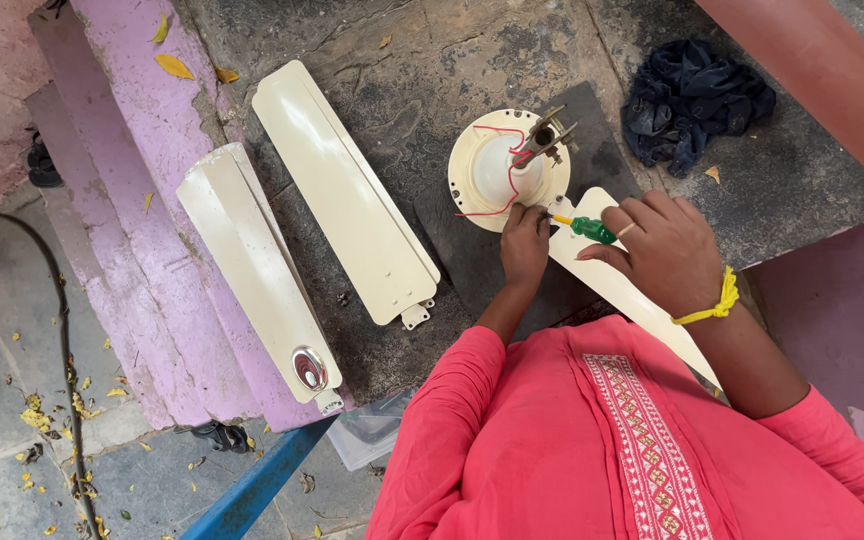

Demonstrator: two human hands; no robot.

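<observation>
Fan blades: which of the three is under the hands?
The right blade, running from the motor hub beneath both hands. The other two blades lie loose to the left, untouched.

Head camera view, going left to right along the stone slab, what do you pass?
Cream fan blade with the oval emblem → second cream fan blade → round cream fan motor housing → green-handled screwdriver held in the right hand → dark crumpled cloth.

Head camera, looking steeply down, close over stone worktop (432, 60)
</observation>
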